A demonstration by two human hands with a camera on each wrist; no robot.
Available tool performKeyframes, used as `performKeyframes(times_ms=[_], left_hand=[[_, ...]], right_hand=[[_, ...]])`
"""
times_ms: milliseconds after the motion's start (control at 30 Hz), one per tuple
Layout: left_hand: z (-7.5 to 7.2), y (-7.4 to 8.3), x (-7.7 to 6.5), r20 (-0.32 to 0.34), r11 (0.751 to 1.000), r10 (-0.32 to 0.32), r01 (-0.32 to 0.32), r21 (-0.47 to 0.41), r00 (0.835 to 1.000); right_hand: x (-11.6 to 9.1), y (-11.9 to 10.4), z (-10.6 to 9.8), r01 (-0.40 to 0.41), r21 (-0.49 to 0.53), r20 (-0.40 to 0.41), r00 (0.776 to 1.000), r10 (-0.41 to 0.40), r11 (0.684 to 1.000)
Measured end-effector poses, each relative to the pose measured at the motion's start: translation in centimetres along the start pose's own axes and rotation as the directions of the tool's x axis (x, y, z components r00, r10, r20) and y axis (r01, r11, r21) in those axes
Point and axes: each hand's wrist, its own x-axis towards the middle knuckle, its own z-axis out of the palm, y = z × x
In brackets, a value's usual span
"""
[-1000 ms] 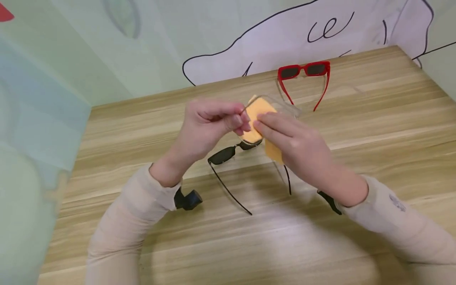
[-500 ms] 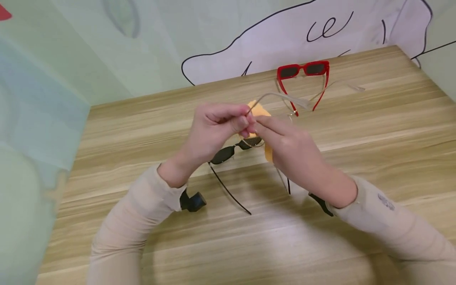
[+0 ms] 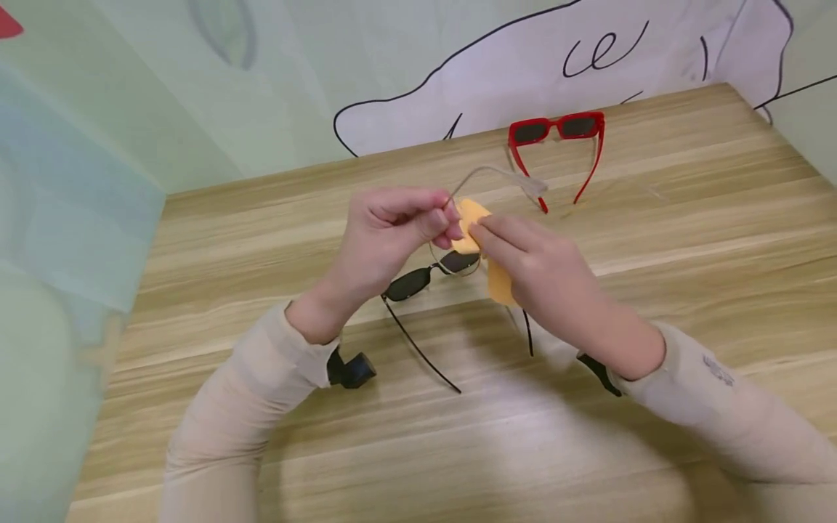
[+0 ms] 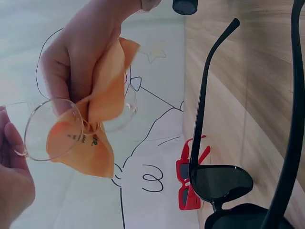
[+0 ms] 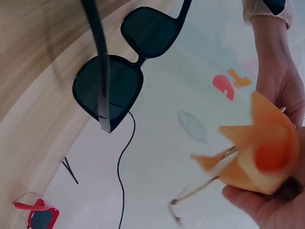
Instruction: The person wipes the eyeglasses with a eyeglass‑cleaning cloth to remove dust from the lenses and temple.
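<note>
- Plainly saw clear eyeglasses (image 4: pixel 38 121), thin-rimmed and round-lensed, held up in the air above the table (image 3: pixel 392 472), between both hands.
- Saw one temple arm (image 3: pixel 532 184) curving up and away from the left fingers, ending in a clear tip.
- Found the left hand (image 3: pixel 389 229) pinching the frame near one hinge, thumb and fingers drawn close together.
- Found the right hand (image 3: pixel 546 269) gripping an orange cloth (image 3: pixel 502 285), fingers bent over it; could not make out every fingertip among the folds.
- Saw the cloth folded about the frame near the bridge, with one flap behind a lens in the left wrist view, and small dark printed marks on that flap.
- Noted black sunglasses (image 3: pixel 408 285) on the table below the hands, arms spread toward the person, one dark lens crossed, in the head view, by the thin rim of the clear eyeglasses.
- Farther back, saw red sunglasses (image 3: pixel 554 131) near the table's far edge, arms likewise unfolded.
- At the wrists, saw pale sleeves (image 3: pixel 229 407) and black devices (image 3: pixel 356 370), with a small dark emblem (image 3: pixel 719 369) on the right sleeve.
- Beyond the table, saw a pale green wall (image 3: pixel 294 87) bearing a whitish shape (image 3: pixel 510 80) outlined in black, plus, in the right wrist view, a grayish leaf (image 5: pixel 193 126) and a small red shape (image 5: pixel 223 87).
</note>
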Motion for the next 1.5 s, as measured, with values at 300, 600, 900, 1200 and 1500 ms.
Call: performKeyframes(times_ms=[300, 600, 900, 1200, 1500], left_hand=[[-0.2, 0.5, 0.2, -0.064, 1.000, 0.003, -0.003, 0.002, 0.998], [0.0, 0.7, 0.2, -0.071, 1.000, -0.002, 0.003, 0.013, 0.997], [0.1, 1.5, 0.1, -0.139, 0.998, 0.006, 0.003, 0.068, 0.990], [0.9, 0.9, 0.1, -0.095, 0.999, -0.010, 0.007, -0.040, 0.995], [0.5, 0.6, 0.1, -0.162, 1.000, 0.022, -0.024, -0.013, 0.987]], right_hand=[[0.2, -0.1, 0.4, 0.245, 0.063, -0.126, 0.964, -0.235, 0.968], [0.1, -0.2, 0.3, 0.310, 0.062, -0.120, 0.946, -0.301, 0.949], [-0.4, 0.6, -0.6, 0.333, -0.032, -0.093, 0.938, -0.335, 0.942], [0.2, -0.3, -0.1, 0.326, -0.025, -0.075, 0.942, -0.327, 0.945], [-0.4, 0.5, 0.0, 0.200, 0.002, -0.062, 0.978, -0.199, 0.980]])
